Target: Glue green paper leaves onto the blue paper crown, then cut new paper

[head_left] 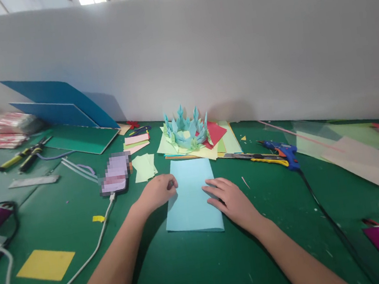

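One head view shows our folded blue paper (192,202) flat on the green bench (188,270), near a paper crown (192,130); our left hand (157,192), fingers curled, sits at the paper's left edge, whether pinching we cannot tell, and our right hand (231,200), fingers apart, lies over the right edge

The left hand (157,191) and the right hand (230,199) were both bare. The left forearm (116,259) and the right forearm (287,245) were bare too, all the way to the lower edge of the view, which cut them off. Each forearm was broad and rounded near that edge and narrowed smoothly to a slimmer wrist. The backs of the hands were softly rounded. The right hand's fingers were slender with rounded tips; the left hand's were partly hidden. The nails were too small to make out.
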A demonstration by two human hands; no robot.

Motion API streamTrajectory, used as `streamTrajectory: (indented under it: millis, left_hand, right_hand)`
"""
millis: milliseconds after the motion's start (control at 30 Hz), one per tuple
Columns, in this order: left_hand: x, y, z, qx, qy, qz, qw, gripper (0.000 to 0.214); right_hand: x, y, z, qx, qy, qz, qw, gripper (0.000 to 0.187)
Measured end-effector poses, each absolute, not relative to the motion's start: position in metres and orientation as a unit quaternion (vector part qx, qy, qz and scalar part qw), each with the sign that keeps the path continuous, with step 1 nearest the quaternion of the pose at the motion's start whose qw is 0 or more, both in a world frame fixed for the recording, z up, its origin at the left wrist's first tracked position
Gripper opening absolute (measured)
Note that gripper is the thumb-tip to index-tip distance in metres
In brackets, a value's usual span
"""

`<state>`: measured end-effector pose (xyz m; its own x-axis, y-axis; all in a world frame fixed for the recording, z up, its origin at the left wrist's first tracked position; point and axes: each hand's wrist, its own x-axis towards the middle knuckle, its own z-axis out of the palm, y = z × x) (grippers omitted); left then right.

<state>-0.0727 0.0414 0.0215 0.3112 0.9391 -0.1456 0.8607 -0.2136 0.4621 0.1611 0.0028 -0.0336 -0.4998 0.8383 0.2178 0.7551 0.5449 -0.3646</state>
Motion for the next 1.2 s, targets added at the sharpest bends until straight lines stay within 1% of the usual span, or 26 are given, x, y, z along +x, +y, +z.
streamTrajectory:
  millis: [67, 200, 300, 400, 567, 667, 733, 800, 900, 1000, 1067, 1133, 1200]
  left_hand:
    - [-0.073, 0.041, 0.023, 0.773, 0.586, 0.068, 0.233, 0.02]
    - [-0.076, 0.039, 0.029, 0.77, 0.589, 0.045, 0.242, 0.016]
    - [-0.079, 0.038, 0.03, 0.77, 0.593, 0.026, 0.235, 0.015]
    - [-0.084, 0.038, 0.029, 0.772, 0.599, 0.022, 0.211, 0.017]
    - [-0.077, 0.037, 0.025, 0.773, 0.611, 0.044, 0.166, 0.02]
    - [-0.054, 0.031, 0.017, 0.785, 0.6, 0.091, 0.126, 0.024]
    - [-0.036, 0.027, 0.008, 0.857, 0.47, 0.157, 0.14, 0.025]
    - [-0.023, 0.025, -0.004, 0.897, 0.36, 0.196, 0.163, 0.031]
    - [-0.017, 0.026, -0.018, 0.905, 0.322, 0.224, 0.163, 0.04]
    - [-0.022, 0.032, -0.023, 0.915, 0.312, 0.195, 0.165, 0.048]
    - [-0.023, 0.034, -0.022, 0.924, 0.308, 0.166, 0.154, 0.051]
    - [-0.021, 0.035, -0.02, 0.932, 0.305, 0.141, 0.136, 0.051]
    - [-0.017, 0.037, -0.017, 0.94, 0.3, 0.115, 0.114, 0.046]
  right_hand:
    - [0.163, -0.001, -0.029, -0.454, -0.868, 0.139, 0.149, 0.044]
    - [0.164, -0.009, -0.018, -0.429, -0.878, 0.198, 0.074, 0.073]
    - [0.163, -0.012, -0.011, -0.418, -0.879, 0.225, 0.034, 0.092]
    - [0.163, -0.011, -0.009, -0.406, -0.881, 0.241, 0.02, 0.101]
    - [0.166, -0.009, -0.004, -0.393, -0.886, 0.246, 0.012, 0.103]
    - [0.166, -0.008, -0.001, -0.392, -0.886, 0.247, 0.007, 0.102]
    - [0.166, -0.008, -0.001, -0.39, -0.887, 0.247, 0.01, 0.102]
    - [0.165, -0.009, -0.002, -0.39, -0.888, 0.24, 0.027, 0.1]
    - [0.164, -0.014, -0.003, -0.401, -0.888, 0.222, 0.036, 0.097]
    - [0.164, -0.024, -0.006, -0.422, -0.884, 0.198, 0.028, 0.096]
    - [0.164, -0.03, -0.007, -0.421, -0.886, 0.19, 0.038, 0.094]
    - [0.163, -0.033, -0.007, -0.414, -0.889, 0.192, 0.044, 0.092]
    - [0.163, -0.034, -0.005, -0.416, -0.887, 0.199, 0.034, 0.09]
